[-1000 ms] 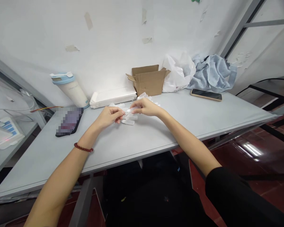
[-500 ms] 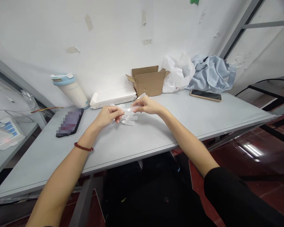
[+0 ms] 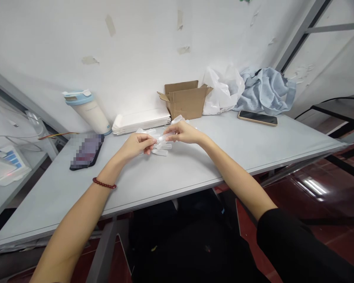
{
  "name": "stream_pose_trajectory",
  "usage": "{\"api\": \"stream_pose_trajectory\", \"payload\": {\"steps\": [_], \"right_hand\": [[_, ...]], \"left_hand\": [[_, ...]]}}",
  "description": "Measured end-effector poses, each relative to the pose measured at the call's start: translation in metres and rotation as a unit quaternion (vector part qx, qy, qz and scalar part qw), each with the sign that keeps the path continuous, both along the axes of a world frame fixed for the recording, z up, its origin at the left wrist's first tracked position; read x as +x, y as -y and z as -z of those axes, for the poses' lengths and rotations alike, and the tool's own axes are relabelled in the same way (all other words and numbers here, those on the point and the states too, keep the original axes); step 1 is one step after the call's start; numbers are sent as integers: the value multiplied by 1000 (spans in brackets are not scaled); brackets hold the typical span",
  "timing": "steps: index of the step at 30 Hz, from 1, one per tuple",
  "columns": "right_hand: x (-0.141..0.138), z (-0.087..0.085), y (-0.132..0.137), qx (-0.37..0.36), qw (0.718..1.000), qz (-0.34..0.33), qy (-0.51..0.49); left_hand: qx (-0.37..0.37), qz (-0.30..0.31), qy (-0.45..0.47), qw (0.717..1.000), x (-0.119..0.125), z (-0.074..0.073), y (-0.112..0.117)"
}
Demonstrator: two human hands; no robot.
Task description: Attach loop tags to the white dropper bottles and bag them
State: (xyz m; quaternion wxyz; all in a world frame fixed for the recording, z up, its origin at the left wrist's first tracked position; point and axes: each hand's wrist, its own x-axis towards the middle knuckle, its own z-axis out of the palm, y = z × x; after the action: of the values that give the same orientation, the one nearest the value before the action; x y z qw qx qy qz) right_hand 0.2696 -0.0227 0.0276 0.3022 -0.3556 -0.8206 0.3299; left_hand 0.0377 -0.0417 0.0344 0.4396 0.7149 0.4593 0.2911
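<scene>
In the middle of the table, my right hand (image 3: 185,133) pinches a small translucent plastic tube (image 3: 161,138) with a whitish end pointing left. My left hand (image 3: 138,144) meets that end with thumb and fingers pressed together. What sits between the left fingertips is too small to make out. Around and under both hands lies a loose pile of similar clear plastic tubes (image 3: 160,152), some with thin clear loops. My fingers partly hide the pile.
Behind the hands are a stack of white flat boxes (image 3: 141,121), an open cardboard box (image 3: 187,104), a white plastic bag (image 3: 221,92) and light blue cloth (image 3: 264,92). A tumbler (image 3: 90,114) and a phone (image 3: 87,151) stand left; another phone (image 3: 257,118) lies right.
My left fingertips have moved slightly right, closing the small gap to the tube's whitish end. The right hand has hardly moved and still pinches the tube.
</scene>
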Motion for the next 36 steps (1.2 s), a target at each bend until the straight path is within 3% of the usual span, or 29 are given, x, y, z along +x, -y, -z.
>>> {"api": "stream_pose_trajectory", "payload": {"steps": [3, 6, 9, 12, 17, 25, 31, 36], "right_hand": [[14, -7, -1, 42, 994, 88, 58], [35, -12, -6, 58, 968, 196, 146], [54, -13, -11, 24, 950, 232, 206], [62, -13, -12, -5, 935, 246, 256], [53, -12, -7, -31, 927, 206, 312], [38, -7, -5, -39, 919, 177, 351], [35, -11, 3, -12, 981, 113, 160], [19, -14, 13, -20, 997, 48, 61]], "left_hand": [[11, -21, -26, 999, -2, -3, 0], [50, -40, -90, 994, -6, -3, -2], [92, -55, -164, 981, -8, -2, -2], [89, -78, -191, 974, -6, -2, -1], [124, -128, -190, 965, -4, -2, -1], [185, -113, -173, 961, 0, 2, 0], [132, -84, -109, 982, 6, 0, 6], [52, -39, -40, 997, 10, -1, 8]]}}
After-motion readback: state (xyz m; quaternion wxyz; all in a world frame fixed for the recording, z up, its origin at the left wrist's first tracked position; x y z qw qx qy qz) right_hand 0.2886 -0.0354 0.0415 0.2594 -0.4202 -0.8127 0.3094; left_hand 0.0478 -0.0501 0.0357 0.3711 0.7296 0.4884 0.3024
